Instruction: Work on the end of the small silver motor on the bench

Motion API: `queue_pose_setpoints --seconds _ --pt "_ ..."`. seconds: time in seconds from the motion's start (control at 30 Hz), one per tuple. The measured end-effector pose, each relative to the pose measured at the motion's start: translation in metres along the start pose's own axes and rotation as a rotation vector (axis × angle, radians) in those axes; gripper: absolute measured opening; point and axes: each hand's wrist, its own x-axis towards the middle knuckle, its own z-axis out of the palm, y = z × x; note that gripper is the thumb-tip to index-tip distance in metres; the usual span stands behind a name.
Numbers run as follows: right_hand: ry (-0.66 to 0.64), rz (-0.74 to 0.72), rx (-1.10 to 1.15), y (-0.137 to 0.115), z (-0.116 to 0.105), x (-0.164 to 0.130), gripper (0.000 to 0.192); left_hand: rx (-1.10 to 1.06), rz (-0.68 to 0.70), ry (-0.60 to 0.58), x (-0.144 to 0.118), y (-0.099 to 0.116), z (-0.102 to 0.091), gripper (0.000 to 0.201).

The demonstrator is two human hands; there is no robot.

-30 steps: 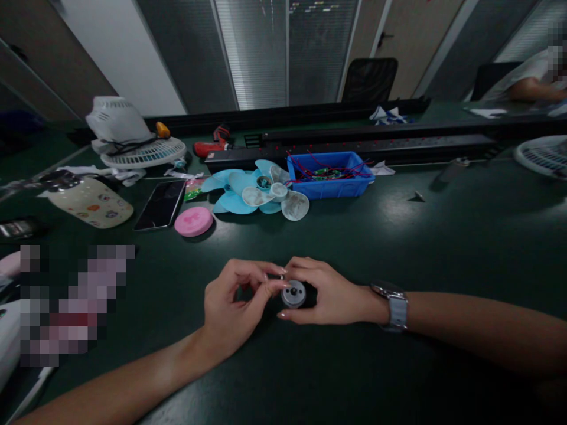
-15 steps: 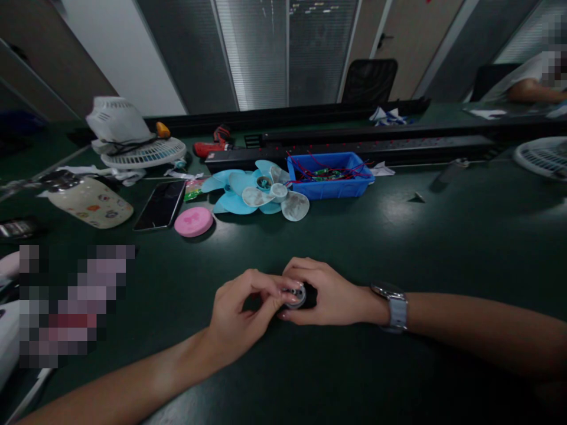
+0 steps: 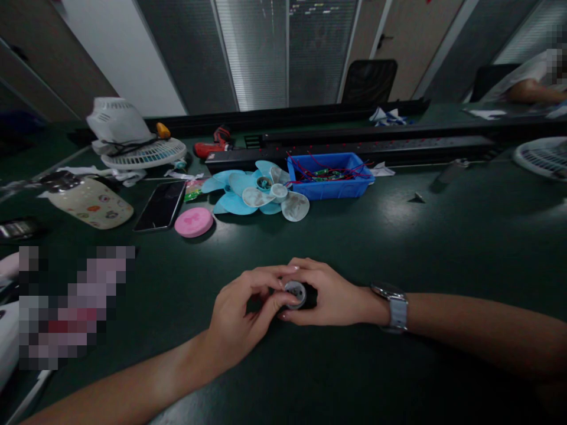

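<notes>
A dark green table (image 3: 398, 236) is stretching out under both hands, its matte top catching soft patches of light. The right hand (image 3: 328, 292) is wrapping its fingers closed around a small round grey motor part (image 3: 295, 293), holding it just above the table. The left hand (image 3: 241, 313) is meeting it from the other side, thumb and fingertips pinching closed at the part's face, so the part is sitting between the two sets of fingers. A wristwatch (image 3: 393, 306) is showing on the right wrist.

Beyond the fingertips, well apart from them, light blue fan blades (image 3: 248, 192) are lying beside a blue bin (image 3: 330, 186) of red wires. Further to the left of the left hand's fingers, a pink disc (image 3: 194, 222) and a dark phone (image 3: 160, 204) are resting near a white fan (image 3: 128, 139). A long black rail (image 3: 354, 150) is running across the far edge, with slatted blinds (image 3: 283, 47) and grey wall panels behind it. No writing is showing clearly enough to read.
</notes>
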Motion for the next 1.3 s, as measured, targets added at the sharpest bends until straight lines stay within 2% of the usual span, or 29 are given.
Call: queue_pose_setpoints --seconds 0.4,0.7,1.3 --pt "0.011 -0.003 -0.005 0.0008 0.0017 0.0018 0.027 -0.051 -0.002 -0.048 0.0002 -0.0010 0.0017 0.019" --pt "0.008 0.006 -0.023 -0.0017 -0.0003 0.0023 0.027 0.056 0.070 -0.107 0.0011 -0.0002 0.0004 0.017" --pt "0.045 -0.029 0.019 0.0015 0.0026 0.0010 0.026 0.063 0.127 -0.066 0.0022 0.0017 0.0014 0.020"
